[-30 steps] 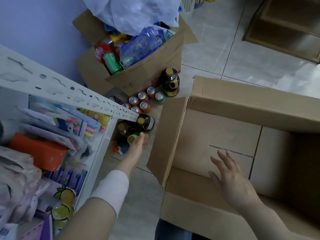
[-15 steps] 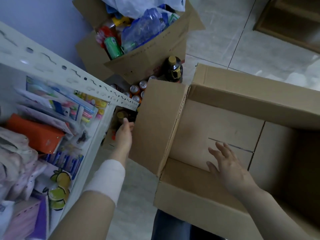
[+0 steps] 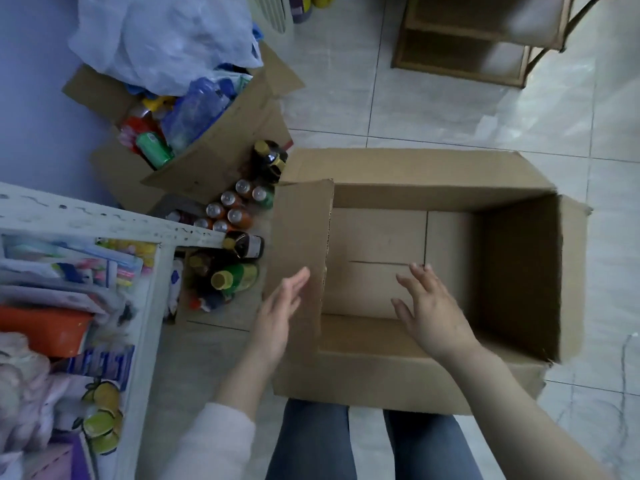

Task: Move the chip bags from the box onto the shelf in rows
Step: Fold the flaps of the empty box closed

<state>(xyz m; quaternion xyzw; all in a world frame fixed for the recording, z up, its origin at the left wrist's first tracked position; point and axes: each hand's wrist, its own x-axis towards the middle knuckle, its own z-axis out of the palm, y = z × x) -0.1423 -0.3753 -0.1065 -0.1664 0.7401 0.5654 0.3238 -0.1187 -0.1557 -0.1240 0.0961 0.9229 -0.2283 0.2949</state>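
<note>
The person's legs in blue jeans (image 3: 374,441) stand at the bottom edge, just behind a large cardboard box (image 3: 412,382) on the tiled floor (image 3: 450,126). The left hand (image 3: 277,320), fingers loose and holding nothing, lies against the box's left flap (image 3: 301,244). The right hand (image 3: 429,310) hovers over the box's bare bottom, fingers spread and empty. No chip bags show inside the box. To the left stands a white shelf (image 3: 145,320) packed with goods. Beyond it, bottles (image 3: 239,271) and cans (image 3: 232,209) stand on the floor beside a second, full box (image 3: 221,157).
</note>
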